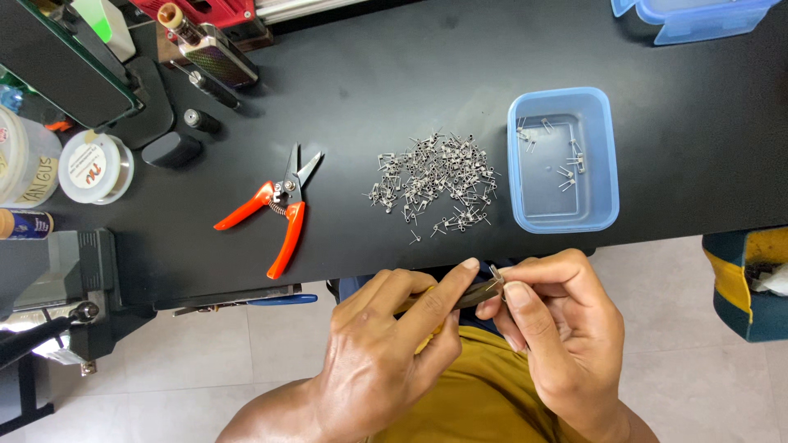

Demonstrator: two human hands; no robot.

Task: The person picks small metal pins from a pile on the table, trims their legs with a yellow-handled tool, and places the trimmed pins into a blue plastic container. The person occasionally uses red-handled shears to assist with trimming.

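I see a black table [427,74] w/ a blue plastic tub [603,164] holding a few coils. Orange-handled snips [279,209] lie open to the left. Pile of small wire coils [435,184] sits between snips and tub. Below table edge, my left hand [386,353] is closed round a dark tool [480,293]; right hand [558,328] pinches one coil [496,273] at its tip.

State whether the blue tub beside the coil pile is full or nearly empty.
Nearly empty: the blue tub holds only a few coils near its far side, its floor mostly bare.
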